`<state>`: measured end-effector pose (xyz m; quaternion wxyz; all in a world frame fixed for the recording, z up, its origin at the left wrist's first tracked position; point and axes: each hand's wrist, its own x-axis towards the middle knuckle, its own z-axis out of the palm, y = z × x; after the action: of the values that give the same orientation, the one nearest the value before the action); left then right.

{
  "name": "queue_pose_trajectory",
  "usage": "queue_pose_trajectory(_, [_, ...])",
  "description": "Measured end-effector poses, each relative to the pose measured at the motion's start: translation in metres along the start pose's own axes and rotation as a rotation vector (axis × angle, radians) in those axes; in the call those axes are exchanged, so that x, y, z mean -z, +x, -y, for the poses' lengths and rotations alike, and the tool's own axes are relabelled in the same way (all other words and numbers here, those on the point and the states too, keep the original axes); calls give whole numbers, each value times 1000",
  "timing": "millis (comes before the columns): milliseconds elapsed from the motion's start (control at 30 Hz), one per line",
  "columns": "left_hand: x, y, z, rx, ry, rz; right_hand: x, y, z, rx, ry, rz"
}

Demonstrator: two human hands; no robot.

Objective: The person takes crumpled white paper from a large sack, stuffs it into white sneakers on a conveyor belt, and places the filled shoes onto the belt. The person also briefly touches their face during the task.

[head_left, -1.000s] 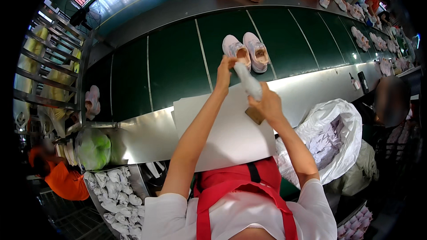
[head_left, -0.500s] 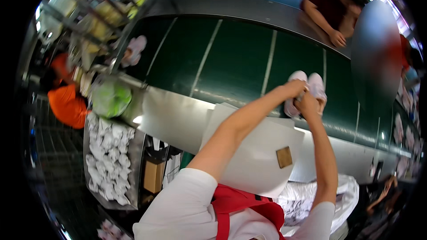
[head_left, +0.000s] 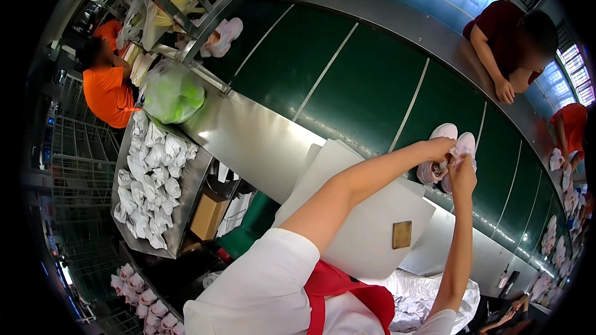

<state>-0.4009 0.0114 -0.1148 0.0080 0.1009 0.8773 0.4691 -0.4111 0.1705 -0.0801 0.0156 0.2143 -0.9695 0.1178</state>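
Left sneaker (head_left: 444, 131), right of centre in frame: left hand (head_left: 441, 147) right over its opening, fingers curled, can't tell if clamped. Right sneaker (head_left: 466, 142) just beside, right hand (head_left: 463, 177) at its opening, fingers bunched, grip unclear tbh. Smooth, rounded pale-pink toes, glossy green belt (head_left: 495, 164).

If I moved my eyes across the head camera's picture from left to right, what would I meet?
Person in orange, plastic bag with green contents, flat brown block, left hand, right hand (both hands at pale pink sneakers), person in dark red.
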Motion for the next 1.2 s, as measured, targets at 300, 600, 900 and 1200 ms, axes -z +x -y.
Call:
queue_pose_trajectory(300, [-53, 20, 8, 112, 356, -430, -72, 33, 12, 181, -9, -277])
queue_pose_trajectory(600, [49, -48, -37, -5, 262, -190, 43, -66, 63, 236, 300, -207])
queue_pose_trajectory(900, [259, -325, 84, 332, 618, -836, 22, -220, 192, 367, 565, 71])
queue_pose_trajectory(1200, [457, -395, 270, 1029, 1178, -988, -10, -232, 217, 347, 313, 90])
